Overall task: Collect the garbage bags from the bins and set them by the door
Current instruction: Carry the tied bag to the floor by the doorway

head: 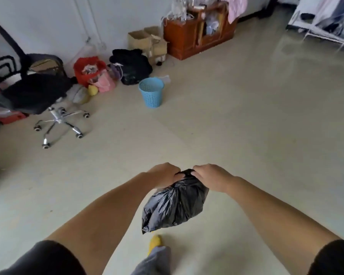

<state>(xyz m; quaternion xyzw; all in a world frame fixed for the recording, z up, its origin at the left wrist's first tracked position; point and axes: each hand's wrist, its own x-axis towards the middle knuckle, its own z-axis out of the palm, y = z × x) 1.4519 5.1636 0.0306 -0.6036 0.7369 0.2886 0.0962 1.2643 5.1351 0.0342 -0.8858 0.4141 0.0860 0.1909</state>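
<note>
— Where is the garbage bag (175, 205)?

— Held up above the floor (236, 126), well on the near side of the blue bin (151, 92). The left hand (163, 174) and right hand (212, 176) both pinch its gathered neck, fingers curled tight.

— And the bin?

— Upright, just in front of the black clothes pile (133, 65).

Bare floor (236, 126) open across centre and right of frame; blue basket (151, 92), office chair (40, 96) and clutter obstruct upper left.
</note>
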